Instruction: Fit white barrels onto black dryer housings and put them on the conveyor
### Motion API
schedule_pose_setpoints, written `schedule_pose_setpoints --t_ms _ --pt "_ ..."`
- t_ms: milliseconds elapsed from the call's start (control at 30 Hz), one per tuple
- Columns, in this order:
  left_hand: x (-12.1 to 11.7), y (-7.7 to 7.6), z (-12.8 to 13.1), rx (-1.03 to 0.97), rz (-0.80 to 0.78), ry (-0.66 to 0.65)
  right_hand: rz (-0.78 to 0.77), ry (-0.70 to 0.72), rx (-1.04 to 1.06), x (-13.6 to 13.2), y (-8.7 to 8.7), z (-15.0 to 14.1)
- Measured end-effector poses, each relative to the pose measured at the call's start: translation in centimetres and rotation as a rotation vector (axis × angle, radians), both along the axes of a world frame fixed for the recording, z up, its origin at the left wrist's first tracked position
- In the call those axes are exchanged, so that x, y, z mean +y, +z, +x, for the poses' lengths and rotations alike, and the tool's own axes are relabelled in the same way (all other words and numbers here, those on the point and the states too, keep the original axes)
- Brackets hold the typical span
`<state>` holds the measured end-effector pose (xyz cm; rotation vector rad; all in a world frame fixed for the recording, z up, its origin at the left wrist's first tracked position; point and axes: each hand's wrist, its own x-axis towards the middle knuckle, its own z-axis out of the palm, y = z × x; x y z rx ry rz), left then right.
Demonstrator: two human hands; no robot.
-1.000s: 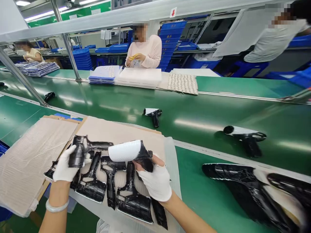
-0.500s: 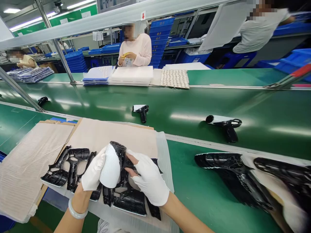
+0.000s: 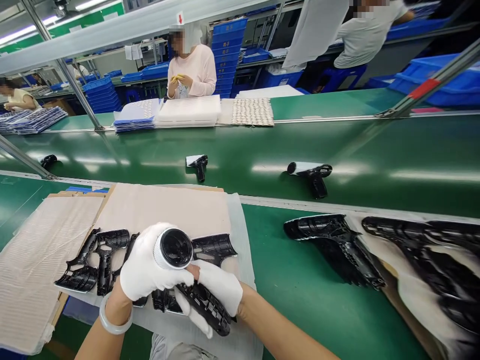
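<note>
A white-and-black moulded shell (image 3: 173, 248) is gripped in the gloved left hand (image 3: 150, 265), and a black housing (image 3: 205, 310) is held closed in the gloved right hand (image 3: 219, 290)! At least three more black housings (image 3: 213, 249) are laid on a beige sheet (image 3: 161, 210) on the green bench (image 3: 311, 280); two white-barrelled shells (image 3: 197, 164) are seen on the belt (image 3: 375, 155) beyond, in a factory hall.
</note>
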<state>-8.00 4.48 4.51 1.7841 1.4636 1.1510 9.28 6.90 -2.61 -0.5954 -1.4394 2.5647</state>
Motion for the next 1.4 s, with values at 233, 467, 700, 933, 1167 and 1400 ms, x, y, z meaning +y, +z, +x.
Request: schedule_pose_setpoints --t_ms 233,467,700,933,1167,1400 --pt "-1.1 -2.4 0.3 -0.463 0.069 0.044 -0.723 -0.223 0.271 -2.6 1.7 1.4" --pt "-1.6 -3.2 -0.3 -0.533 -0.026 0.091 -0.476 -0.341 0.297 -4.2 5.5 1.7" --pt "-1.7 -2.3 0.6 -0.492 0.06 0.073 -0.263 -0.308 0.282 -3.1 3.5 0.6" --pt "-2.0 -1.6 1.1 -0.325 0.141 0.159 0.185 -0.161 -0.044 -1.5 4.4 1.1" --pt "-2.0 -1.1 1.5 -0.238 0.193 0.174 0.315 0.01 -0.318 -0.9 4.8 0.7" --pt "-2.1 -2.3 1.4 -0.436 0.123 0.147 0.292 0.007 -0.2 -0.1 4.0 0.7"
